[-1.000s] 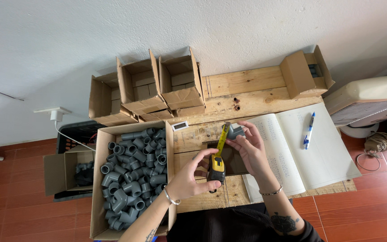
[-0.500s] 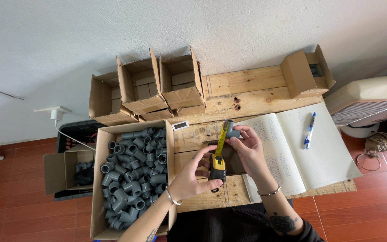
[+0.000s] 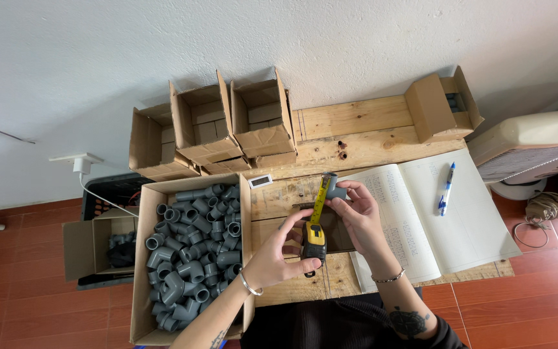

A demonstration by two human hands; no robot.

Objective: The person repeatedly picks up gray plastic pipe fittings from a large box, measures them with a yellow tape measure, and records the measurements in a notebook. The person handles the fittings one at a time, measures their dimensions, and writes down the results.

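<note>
Head view: left hand (image 3: 271, 258) clamps yellow tape measure (image 3: 314, 240) at 6 o'clock of table (image 3: 356, 119); right hand (image 3: 356, 216) pinches grey pipe fitting (image 3: 333, 187) at blade's (image 3: 321, 198) 12 o'clock end. Fittings box (image 3: 138, 271) at 9 o'clock.

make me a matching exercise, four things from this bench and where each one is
Things:
1. yellow and black tape measure
2. grey plastic pipe fitting
3. blue pen
4. heap of grey pipe elbows

Places:
a. on the open ledger book
b. in the left hand
c. in the big cardboard box
d. in the right hand

Pairs: 1-b, 2-d, 3-a, 4-c
</note>
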